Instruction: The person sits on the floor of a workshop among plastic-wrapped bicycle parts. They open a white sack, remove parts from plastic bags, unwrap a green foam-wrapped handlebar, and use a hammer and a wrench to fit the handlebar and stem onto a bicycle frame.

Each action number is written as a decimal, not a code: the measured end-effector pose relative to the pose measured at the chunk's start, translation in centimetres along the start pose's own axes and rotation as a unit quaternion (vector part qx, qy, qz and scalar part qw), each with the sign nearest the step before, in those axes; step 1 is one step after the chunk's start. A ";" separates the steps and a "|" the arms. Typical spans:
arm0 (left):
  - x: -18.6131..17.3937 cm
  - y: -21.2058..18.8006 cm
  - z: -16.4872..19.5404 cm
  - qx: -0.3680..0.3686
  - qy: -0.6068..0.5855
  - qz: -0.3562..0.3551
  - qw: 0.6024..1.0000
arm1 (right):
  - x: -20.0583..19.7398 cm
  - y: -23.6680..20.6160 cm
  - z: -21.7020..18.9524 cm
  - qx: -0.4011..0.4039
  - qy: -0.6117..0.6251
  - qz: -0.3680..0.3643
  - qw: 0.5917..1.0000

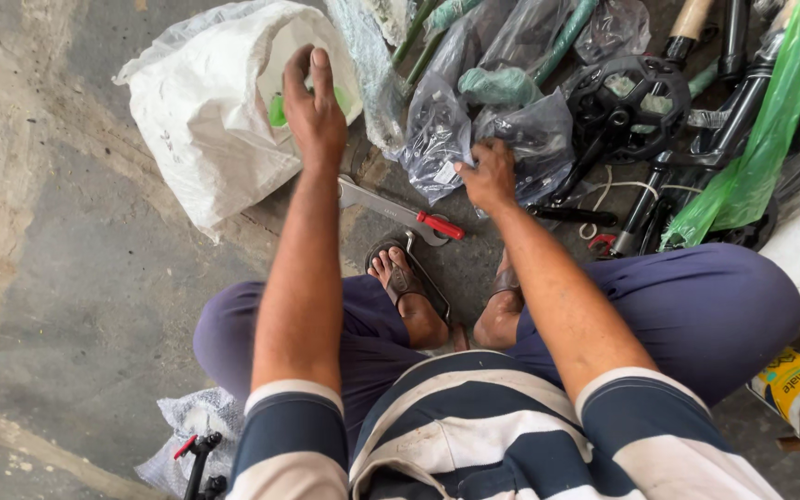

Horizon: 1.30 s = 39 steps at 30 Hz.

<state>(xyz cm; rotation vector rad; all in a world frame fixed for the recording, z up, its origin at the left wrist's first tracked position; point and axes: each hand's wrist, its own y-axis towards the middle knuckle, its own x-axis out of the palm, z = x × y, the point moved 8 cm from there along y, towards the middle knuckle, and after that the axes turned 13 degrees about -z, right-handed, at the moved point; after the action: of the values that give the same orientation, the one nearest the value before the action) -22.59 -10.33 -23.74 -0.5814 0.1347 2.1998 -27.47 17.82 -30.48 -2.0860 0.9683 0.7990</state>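
Note:
I squat on a concrete floor. My left hand (314, 106) reaches over the mouth of a white plastic sack (206, 120) with something green inside; its fingers are loosely extended and hold nothing that I can see. My right hand (488, 173) is closed on the edge of a clear plastic bag of dark metal parts (525, 139). A flat steel wrench with a red grip (405, 216) lies on the floor between my hands, just ahead of my sandalled foot (406, 287).
A black bicycle crankset with chainring (624, 102) and frame tubes in green wrap (761, 139) lie at the upper right. More clear bags and wrapped tubes (502, 46) sit at the top. A yellow box (789, 378) is at the right; a small black-and-red tool (198, 454) at the bottom left.

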 end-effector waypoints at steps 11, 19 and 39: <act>2.3 -12.8 0.2 -0.065 -0.036 -0.068 0.995 | -5.3 -5.7 -2.6 -0.040 0.130 -0.187 0.973; 5.0 -18.5 -2.5 -0.214 -0.226 -0.151 0.938 | -5.7 -11.0 -1.7 -0.001 0.236 -0.115 0.965; 9.7 -19.0 -1.8 -0.086 0.093 -0.169 0.977 | 0.1 -9.4 3.8 0.021 -0.051 -0.206 0.977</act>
<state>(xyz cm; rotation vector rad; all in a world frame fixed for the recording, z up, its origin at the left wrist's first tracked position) -12.84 8.23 -27.81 -0.8430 -0.0562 1.8351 -20.70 25.32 -29.63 -2.0857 0.4670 0.6536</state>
